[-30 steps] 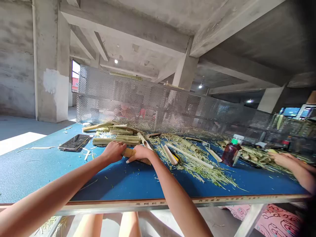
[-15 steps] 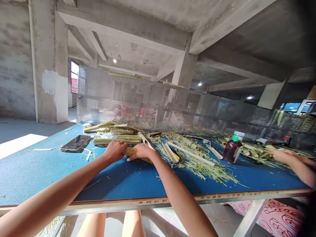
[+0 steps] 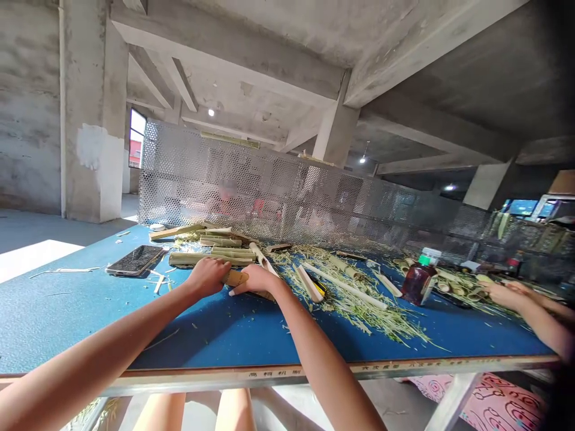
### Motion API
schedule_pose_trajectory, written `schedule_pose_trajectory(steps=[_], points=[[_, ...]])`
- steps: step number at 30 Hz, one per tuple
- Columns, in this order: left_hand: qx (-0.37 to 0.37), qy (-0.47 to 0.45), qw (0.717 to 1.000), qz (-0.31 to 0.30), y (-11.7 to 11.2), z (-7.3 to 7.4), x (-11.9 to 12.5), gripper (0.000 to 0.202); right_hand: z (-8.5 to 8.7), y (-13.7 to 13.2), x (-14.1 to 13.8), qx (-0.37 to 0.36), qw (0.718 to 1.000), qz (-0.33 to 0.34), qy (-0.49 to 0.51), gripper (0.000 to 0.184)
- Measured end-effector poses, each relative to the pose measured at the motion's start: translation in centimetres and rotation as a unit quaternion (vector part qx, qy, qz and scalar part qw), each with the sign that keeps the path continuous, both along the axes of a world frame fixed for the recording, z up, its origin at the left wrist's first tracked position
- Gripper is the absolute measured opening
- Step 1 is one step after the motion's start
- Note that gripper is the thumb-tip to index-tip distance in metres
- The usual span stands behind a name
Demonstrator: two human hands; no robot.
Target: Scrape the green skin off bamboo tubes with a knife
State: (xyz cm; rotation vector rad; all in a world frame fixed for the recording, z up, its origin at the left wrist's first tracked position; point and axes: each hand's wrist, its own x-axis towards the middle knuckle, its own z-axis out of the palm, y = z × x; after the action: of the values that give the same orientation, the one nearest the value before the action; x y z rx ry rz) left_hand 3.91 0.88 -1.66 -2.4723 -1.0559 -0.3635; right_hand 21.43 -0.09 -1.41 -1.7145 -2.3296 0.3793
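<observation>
My left hand (image 3: 207, 275) and my right hand (image 3: 256, 279) are both closed on one short bamboo piece (image 3: 235, 278) that lies on the blue table (image 3: 233, 332). The left hand grips its left end from above. The right hand covers its right end, fingers curled over it. Just behind the hands lie several longer split bamboo sticks (image 3: 211, 258). What the right hand's fingers hold besides the bamboo is hidden.
A phone (image 3: 135, 260) lies at the left of the table. Bamboo shavings (image 3: 372, 311) and sticks cover the middle. A dark bottle (image 3: 417, 278) stands at the right. Another person's hand (image 3: 505, 294) works further right. A perforated metal screen (image 3: 278, 191) runs along the far edge.
Both hands have stayed on the bamboo piece with only small shifts. The view has swayed slightly. The other person's hand at the right has moved a little.
</observation>
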Motion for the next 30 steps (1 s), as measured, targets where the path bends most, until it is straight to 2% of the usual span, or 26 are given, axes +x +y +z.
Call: schedule_pose_trajectory(steps=[8,10,12,15,17,21,24,26,28,30], points=[[0.113,0.035,0.993,-0.01,2.2,1.4,-2.5,0.03,0.0,-0.1,-0.1,0.024,0.998,-0.018,0.064,0.038],[0.122,0.039,0.992,-0.01,2.1,1.5,-2.8,0.029,0.1,-0.3,-0.1,0.023,0.999,-0.012,0.041,0.037],[0.122,0.044,0.992,-0.003,1.8,1.7,-2.7,0.03,0.2,-0.7,-0.4,0.065,0.997,-0.03,-0.007,0.031],[0.098,0.043,0.994,0.037,1.1,2.3,-2.5,0.033,0.3,-1.4,-1.2,0.189,0.972,-0.111,-0.09,0.026],[0.061,0.049,0.995,0.062,0.8,3.0,-2.5,0.031,0.3,-1.6,-1.8,0.243,0.951,-0.134,-0.133,0.027],[-0.02,0.074,0.994,0.073,0.8,4.0,-2.9,0.025,0.3,-1.6,-2.4,0.279,0.935,-0.113,-0.188,0.026],[-0.075,0.078,0.992,0.065,1.1,4.1,-3.2,0.022,0.4,-1.8,-2.4,0.3,0.927,-0.09,-0.207,0.026],[-0.063,0.071,0.993,0.066,1.1,3.9,-3.1,0.023,0.6,-1.8,-2.3,0.317,0.925,-0.086,-0.19,0.027],[0.007,0.059,0.997,0.058,0.9,3.7,-2.8,0.025,0.8,-1.8,-1.9,0.277,0.95,-0.079,-0.123,0.028],[0.098,0.05,0.994,0.017,0.4,3.6,-2.3,0.026,1.0,-1.7,-1.4,0.146,0.989,-0.013,-0.023,0.028]])
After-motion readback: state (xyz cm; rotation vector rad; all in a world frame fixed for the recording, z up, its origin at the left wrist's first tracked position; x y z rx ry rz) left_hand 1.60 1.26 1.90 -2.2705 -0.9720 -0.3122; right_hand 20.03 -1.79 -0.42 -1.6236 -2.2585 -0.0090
